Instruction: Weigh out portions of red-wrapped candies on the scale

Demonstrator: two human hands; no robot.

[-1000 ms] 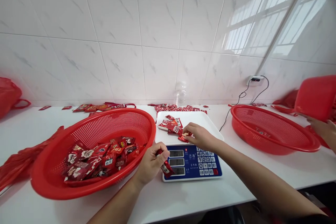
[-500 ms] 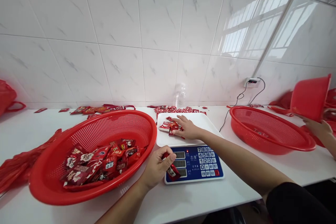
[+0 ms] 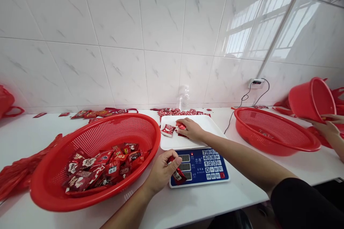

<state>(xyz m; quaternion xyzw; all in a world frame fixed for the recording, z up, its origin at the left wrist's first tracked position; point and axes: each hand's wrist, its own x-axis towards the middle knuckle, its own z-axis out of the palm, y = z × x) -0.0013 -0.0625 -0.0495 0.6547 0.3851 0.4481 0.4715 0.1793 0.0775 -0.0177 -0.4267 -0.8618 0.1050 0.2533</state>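
My left hand is closed around a small red snack packet, which sticks out over the displays of the digital scale. On the scale's white tray, my right hand curls its fingers over a few red packets, partly covering them. Just left of those fingers a red-and-white packet lies apart on the tray. Beside my left hand stands a red perforated basket, with many red packets heaped in it.
Behind the scale are a clear plastic bottle and loose packets along the tiled wall. Another red basket stands at right. There, a co-worker's hands hold a red tub. A black cable runs beside the tray.
My right hand's fingers have drawn together over the packets, and the red-and-white packet now lies separate. My left hand stays nearly in place. The co-worker's tub has tipped and turned its opening into view.
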